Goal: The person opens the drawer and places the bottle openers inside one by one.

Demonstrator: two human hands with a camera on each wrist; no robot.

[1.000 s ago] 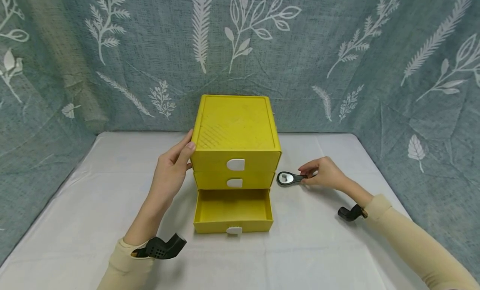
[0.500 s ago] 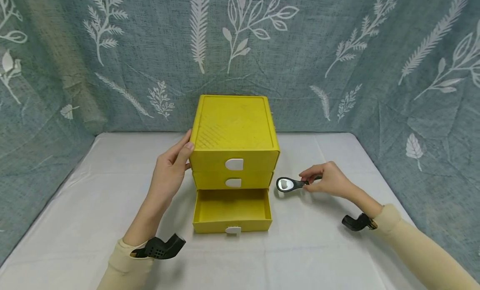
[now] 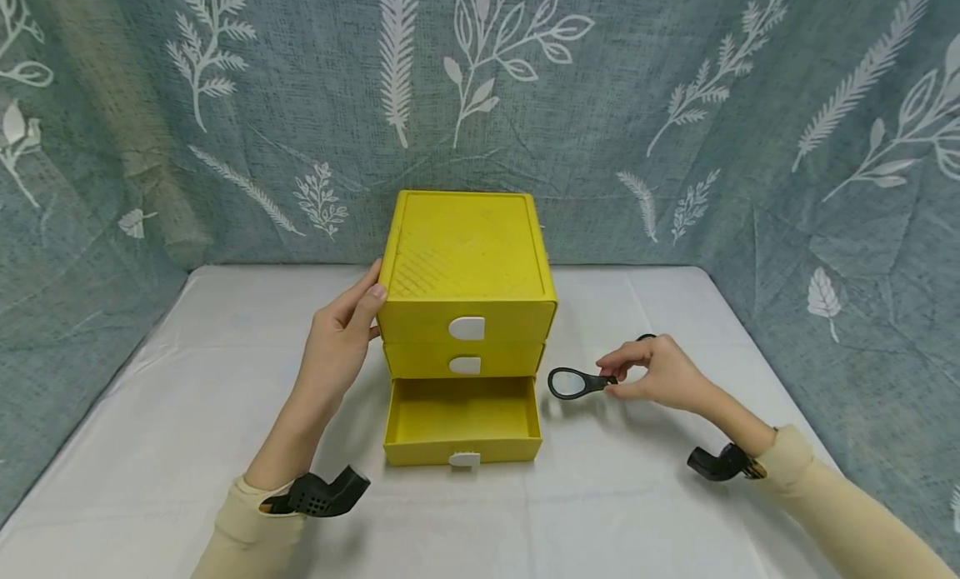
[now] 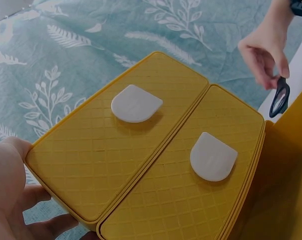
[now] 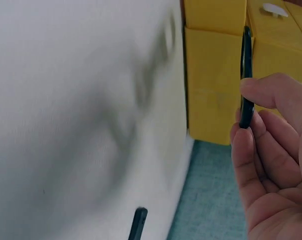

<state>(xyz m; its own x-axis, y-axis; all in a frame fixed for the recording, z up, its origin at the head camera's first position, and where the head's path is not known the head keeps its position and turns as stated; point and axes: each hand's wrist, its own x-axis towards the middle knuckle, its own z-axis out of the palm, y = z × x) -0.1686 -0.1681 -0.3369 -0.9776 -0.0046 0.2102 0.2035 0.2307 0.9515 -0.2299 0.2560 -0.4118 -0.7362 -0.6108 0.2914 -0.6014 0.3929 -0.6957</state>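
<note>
The yellow drawer cabinet (image 3: 467, 254) stands at the middle of the table with its bottom drawer (image 3: 463, 412) pulled out. My left hand (image 3: 337, 337) holds the cabinet's upper left side, thumb at the front edge; the left wrist view shows its fingers (image 4: 38, 197) at the side. Right of the cabinet, my right hand (image 3: 660, 375) pinches a black bottle opener (image 3: 567, 384) with an oval metal head, held above the table. In the right wrist view the opener (image 5: 246, 55) is edge-on between thumb and fingers.
A black rounded end (image 5: 138, 222) shows low in the right wrist view, apart from the held opener; its kind is unclear. White cloth (image 3: 600, 496) covers the table. A leaf-patterned curtain (image 3: 315, 87) hangs behind and at both sides.
My right hand has moved slightly toward me and right with the opener, lifting and tilting it. The left hand keeps its hold on the cabinet.
</note>
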